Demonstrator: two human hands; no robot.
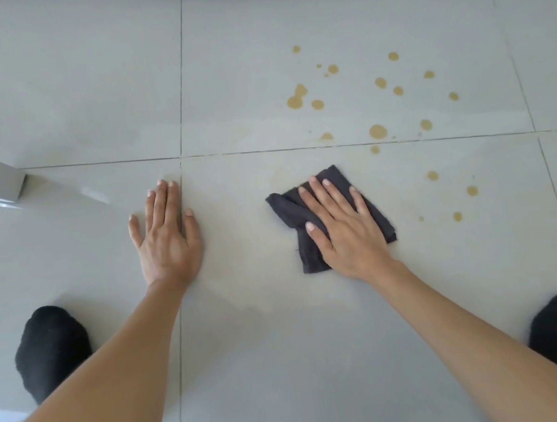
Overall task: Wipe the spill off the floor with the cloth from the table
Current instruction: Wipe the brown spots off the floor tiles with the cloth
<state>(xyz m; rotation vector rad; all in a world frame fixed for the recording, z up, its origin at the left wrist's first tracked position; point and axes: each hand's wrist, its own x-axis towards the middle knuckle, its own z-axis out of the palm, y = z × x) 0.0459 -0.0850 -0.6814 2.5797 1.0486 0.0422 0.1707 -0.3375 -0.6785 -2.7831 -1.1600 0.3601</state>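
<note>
Cloth (331, 217) is flat on the floor (69, 95) under my right hand (344, 229), a dark folded rag. From where I'm watching, the palm sits on its lower half and the fingers (338, 201) are spread wide across the top, pressing down rather than pinching anything. Rag edges poke out past the fingertips at 12 o'clock, past the thumb at 9 and below the palm at 6.

Biggest to smallest: pale grey tiles with dark grout lines fill the view. My left hand (166, 236) is planted bare on the tile at 9 o'clock from the cloth, well apart, fingers close together and flat, thumb out. Black socks at both lower corners. The spill (378, 131) is a scatter of yellowish drops from 12 to 3 o'clock of the cloth, none touching it.
</note>
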